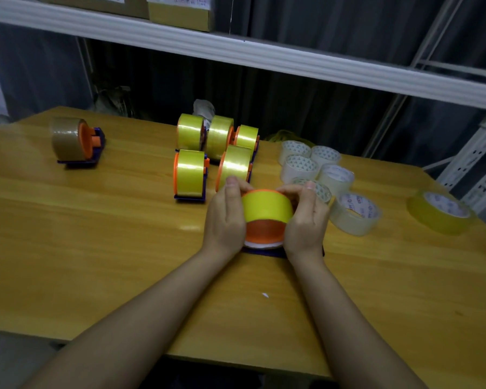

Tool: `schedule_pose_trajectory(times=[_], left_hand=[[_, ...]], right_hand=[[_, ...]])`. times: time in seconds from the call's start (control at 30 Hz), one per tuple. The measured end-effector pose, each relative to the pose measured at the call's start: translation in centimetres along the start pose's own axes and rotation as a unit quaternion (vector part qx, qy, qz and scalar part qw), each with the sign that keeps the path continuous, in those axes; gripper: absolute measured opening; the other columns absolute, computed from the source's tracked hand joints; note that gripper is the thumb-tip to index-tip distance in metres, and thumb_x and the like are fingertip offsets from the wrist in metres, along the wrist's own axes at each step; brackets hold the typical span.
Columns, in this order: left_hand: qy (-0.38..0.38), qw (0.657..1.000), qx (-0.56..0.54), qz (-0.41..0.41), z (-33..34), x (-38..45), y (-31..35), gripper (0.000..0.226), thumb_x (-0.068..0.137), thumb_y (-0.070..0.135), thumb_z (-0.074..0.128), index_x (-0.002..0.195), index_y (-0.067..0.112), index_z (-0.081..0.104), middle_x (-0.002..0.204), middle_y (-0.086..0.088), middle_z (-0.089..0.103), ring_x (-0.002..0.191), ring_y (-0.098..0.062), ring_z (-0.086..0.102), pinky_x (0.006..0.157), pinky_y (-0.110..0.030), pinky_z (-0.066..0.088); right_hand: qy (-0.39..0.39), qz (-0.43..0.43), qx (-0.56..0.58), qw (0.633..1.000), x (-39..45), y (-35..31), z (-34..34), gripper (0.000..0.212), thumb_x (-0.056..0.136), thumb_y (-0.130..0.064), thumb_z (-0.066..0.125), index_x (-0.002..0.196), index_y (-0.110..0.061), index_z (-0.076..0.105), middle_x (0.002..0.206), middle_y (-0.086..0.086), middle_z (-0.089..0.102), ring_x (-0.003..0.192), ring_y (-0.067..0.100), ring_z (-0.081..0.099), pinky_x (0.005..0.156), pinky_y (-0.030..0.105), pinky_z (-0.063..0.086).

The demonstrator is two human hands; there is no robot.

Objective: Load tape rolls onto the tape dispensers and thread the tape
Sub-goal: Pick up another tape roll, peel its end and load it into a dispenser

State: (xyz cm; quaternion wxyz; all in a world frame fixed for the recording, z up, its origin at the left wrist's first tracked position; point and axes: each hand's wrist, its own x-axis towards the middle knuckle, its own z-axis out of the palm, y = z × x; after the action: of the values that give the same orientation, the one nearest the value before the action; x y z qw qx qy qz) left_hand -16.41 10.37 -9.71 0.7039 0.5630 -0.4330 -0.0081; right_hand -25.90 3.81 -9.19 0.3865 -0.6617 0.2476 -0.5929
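A yellow tape roll (267,206) sits on the orange wheel (264,231) of a dark blue dispenser (264,251) at the middle of the wooden table (96,248). My left hand (225,217) grips the roll's left side and my right hand (306,217) grips its right side, thumbs up at the top edge. The roll covers only the upper part of the orange wheel. Most of the dispenser base is hidden under my hands.
Several loaded yellow dispensers (190,172) stand behind my hands. A dispenser with brown tape (73,141) stands at the far left. Several clear tape rolls (334,178) lie at the right, and a yellow roll (441,214) lies near the right edge. A shelf rail (264,57) runs overhead.
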Motion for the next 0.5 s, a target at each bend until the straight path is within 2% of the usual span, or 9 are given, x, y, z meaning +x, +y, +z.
schedule_pose_trajectory(times=[0.1, 0.2, 0.27, 0.33, 0.4, 0.43, 0.5], left_hand=[[0.01, 1.0, 0.003, 0.005, -0.1, 0.0, 0.2, 0.045, 0.092, 0.048, 0.014, 0.07, 0.031, 0.05, 0.065, 0.014, 0.052, 0.065, 0.005, 0.051, 0.062, -0.013, 0.036], [-0.012, 1.0, 0.003, 0.0, -0.3, 0.0, 0.4, 0.044, 0.093, 0.047, 0.016, 0.069, 0.029, 0.049, 0.062, 0.012, 0.049, 0.064, 0.001, 0.05, 0.062, -0.016, 0.036], [-0.056, 0.997, -0.006, -0.052, -0.5, 0.3, 0.5, 0.045, 0.094, 0.05, 0.021, 0.069, 0.027, 0.05, 0.063, 0.009, 0.049, 0.064, -0.004, 0.049, 0.065, -0.026, 0.04], [-0.121, 0.984, -0.023, -0.125, -0.9, 0.7, 0.4, 0.041, 0.094, 0.054, 0.031, 0.076, 0.027, 0.055, 0.07, 0.008, 0.054, 0.071, -0.009, 0.054, 0.071, -0.034, 0.043], [-0.174, 0.972, -0.014, -0.159, -1.5, 0.9, 0.5, 0.042, 0.091, 0.059, 0.044, 0.085, 0.021, 0.061, 0.081, 0.003, 0.059, 0.08, -0.006, 0.058, 0.078, -0.033, 0.046], [-0.196, 0.965, -0.011, -0.173, -1.9, 1.0, 0.8, 0.047, 0.09, 0.058, 0.049, 0.089, 0.012, 0.061, 0.085, 0.0, 0.06, 0.084, -0.007, 0.059, 0.08, -0.032, 0.046], [-0.239, 0.942, -0.039, -0.231, -2.8, 1.1, 1.5, 0.046, 0.093, 0.046, 0.054, 0.1, 0.0, 0.059, 0.093, -0.005, 0.063, 0.087, -0.01, 0.061, 0.079, -0.026, 0.048]], right_hand=[[-0.004, 0.002, -0.003, 1.0, -0.2, 0.0, 0.1, 0.05, 0.099, -0.024, 0.026, 0.073, -0.015, 0.067, 0.072, -0.007, 0.065, 0.072, -0.004, 0.059, 0.071, 0.011, 0.041], [-0.016, 0.01, 0.001, 1.0, -0.2, -0.2, 0.0, 0.049, 0.099, -0.025, 0.026, 0.074, -0.014, 0.068, 0.073, -0.006, 0.066, 0.073, -0.003, 0.059, 0.072, 0.012, 0.041], [-0.048, 0.001, -0.002, 0.999, -0.1, -0.4, -0.3, 0.045, 0.099, -0.025, 0.029, 0.079, -0.015, 0.067, 0.078, -0.008, 0.066, 0.076, -0.004, 0.059, 0.072, 0.011, 0.041], [-0.121, -0.024, -0.025, 0.992, -0.1, -0.4, -0.6, 0.038, 0.1, -0.031, 0.033, 0.092, -0.017, 0.067, 0.089, -0.011, 0.066, 0.086, -0.005, 0.059, 0.076, 0.011, 0.042], [-0.187, -0.053, -0.097, 0.976, -0.2, -0.2, -0.8, 0.042, 0.098, -0.044, 0.034, 0.107, -0.018, 0.065, 0.1, -0.011, 0.065, 0.099, 0.0, 0.058, 0.083, 0.018, 0.043], [-0.205, -0.068, -0.138, 0.967, -0.4, 0.0, -0.9, 0.046, 0.097, -0.048, 0.033, 0.111, -0.018, 0.064, 0.104, -0.01, 0.064, 0.102, 0.004, 0.057, 0.086, 0.022, 0.044], [-0.212, -0.086, -0.174, 0.958, -0.5, 0.1, -1.0, 0.047, 0.096, -0.051, 0.032, 0.109, -0.019, 0.064, 0.102, -0.013, 0.062, 0.101, 0.006, 0.056, 0.087, 0.025, 0.043]])
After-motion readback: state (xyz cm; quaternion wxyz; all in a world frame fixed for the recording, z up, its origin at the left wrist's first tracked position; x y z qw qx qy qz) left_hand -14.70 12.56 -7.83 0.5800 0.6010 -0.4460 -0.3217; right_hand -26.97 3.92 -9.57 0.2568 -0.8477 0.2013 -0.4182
